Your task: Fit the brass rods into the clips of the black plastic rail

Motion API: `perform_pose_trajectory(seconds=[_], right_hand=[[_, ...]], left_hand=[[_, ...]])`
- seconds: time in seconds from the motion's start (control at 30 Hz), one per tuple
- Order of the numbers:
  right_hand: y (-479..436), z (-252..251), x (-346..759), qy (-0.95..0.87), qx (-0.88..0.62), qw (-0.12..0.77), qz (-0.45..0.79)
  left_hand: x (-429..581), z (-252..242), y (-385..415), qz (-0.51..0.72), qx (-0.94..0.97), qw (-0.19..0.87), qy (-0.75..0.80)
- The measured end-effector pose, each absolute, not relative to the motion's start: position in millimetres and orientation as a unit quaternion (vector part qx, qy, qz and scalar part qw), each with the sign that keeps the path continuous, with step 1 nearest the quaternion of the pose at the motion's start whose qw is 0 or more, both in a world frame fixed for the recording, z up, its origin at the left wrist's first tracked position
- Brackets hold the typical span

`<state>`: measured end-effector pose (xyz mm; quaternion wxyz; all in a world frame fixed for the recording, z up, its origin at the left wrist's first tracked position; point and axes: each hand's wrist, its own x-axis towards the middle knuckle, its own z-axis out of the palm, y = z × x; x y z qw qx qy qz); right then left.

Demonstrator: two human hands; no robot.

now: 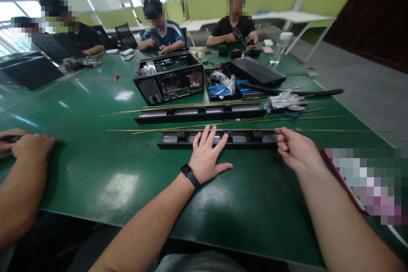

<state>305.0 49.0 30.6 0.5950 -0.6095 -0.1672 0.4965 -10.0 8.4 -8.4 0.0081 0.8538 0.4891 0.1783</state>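
My left hand (208,157), with a dark watch on its wrist, lies with fingers spread across the nearer long black channel (174,146). Its fingertips reach the channel's far edge. Inside the channel are several dark blocks and a silvery inner surface. At the channel's right end, my right hand (296,149) pinches a thin brass-coloured rod (334,130) between thumb and forefinger, its other fingers curled. The rod runs along the channel's far side. Farther off lies a second black channel (197,114), parallel to the first, with several more thin rods (306,117) around it.
An opened computer case (168,80) stands beyond the channels. Right of it are a tray of blue-and-white gloves (223,85), a black panel (256,70), loose gloves (287,101) and a clear bottle (280,49). Several people sit around the green table (79,165); a co-worker's hands (28,144) are at left.
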Motion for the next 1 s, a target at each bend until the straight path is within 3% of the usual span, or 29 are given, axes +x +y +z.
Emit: perform_pose_trajectory(seconds=[1.0], right_hand=[[43,19,310,-0.174,-0.607,0.599,0.493]], left_hand=[[-11,-11,4,0.189,0.853,0.006,0.487]])
